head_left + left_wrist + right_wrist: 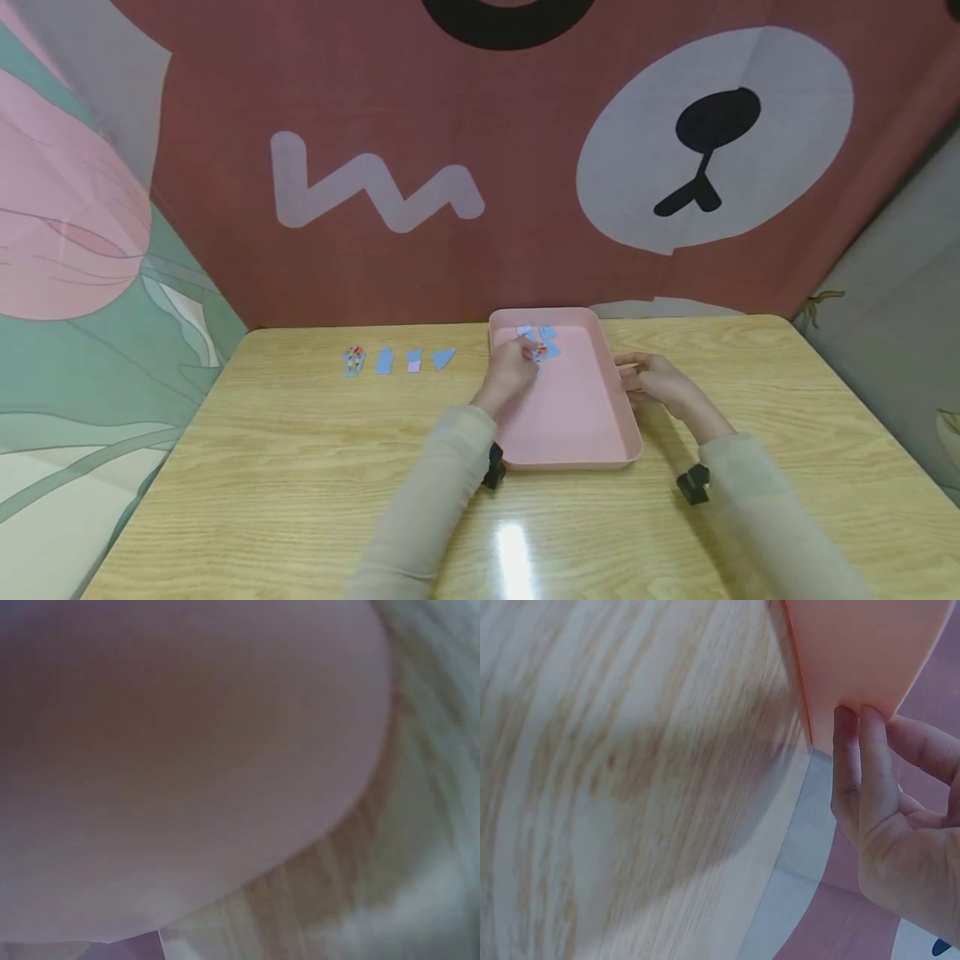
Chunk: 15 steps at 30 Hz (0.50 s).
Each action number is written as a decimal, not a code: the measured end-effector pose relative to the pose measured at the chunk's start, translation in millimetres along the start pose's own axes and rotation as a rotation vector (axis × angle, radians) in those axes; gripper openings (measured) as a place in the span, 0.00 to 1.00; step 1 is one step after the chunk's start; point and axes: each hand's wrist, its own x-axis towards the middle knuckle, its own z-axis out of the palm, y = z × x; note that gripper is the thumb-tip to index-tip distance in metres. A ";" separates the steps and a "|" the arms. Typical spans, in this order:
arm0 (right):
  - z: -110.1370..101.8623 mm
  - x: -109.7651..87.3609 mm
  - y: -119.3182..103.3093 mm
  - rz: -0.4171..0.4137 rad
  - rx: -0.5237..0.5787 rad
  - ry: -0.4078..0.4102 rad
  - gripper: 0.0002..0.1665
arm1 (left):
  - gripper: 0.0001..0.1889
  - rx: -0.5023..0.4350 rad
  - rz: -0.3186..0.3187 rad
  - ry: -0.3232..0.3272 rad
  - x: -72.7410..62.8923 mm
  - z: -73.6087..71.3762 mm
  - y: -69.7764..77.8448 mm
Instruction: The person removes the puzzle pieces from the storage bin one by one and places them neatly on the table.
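My left hand (pixel 512 371) reaches into the pink tray (pixel 577 425), its fingertips at a small multicoloured piece (pixel 540 352) and seeming to pinch it. Flat blue pieces (pixel 548 332) and a blue-and-pale piece (pixel 523 331) lie around it near the tray's far end; the hand partly hides this cluster. Outside the tray, my right hand (pixel 660 385) touches the right wall. In the right wrist view, nearly straight fingers (pixel 876 761) rest against the tray's outer side (pixel 862 660). A blurred pink surface fills most of the left wrist view, and no fingers can be made out there.
On the wooden table (pixel 315 483), left of the tray, several pieces lie apart in a row: a multicoloured one (pixel 353 361), a blue one (pixel 385 361), a blue-and-pale one (pixel 414 361) and a blue triangular one (pixel 443 358). A patterned curtain (pixel 375 275) hangs behind.
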 end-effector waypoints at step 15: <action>-0.6 0.0 0.9 0.000 -0.003 0.010 0.34 | 0.16 0.244 -0.025 -0.029 4.0 -0.2 1.1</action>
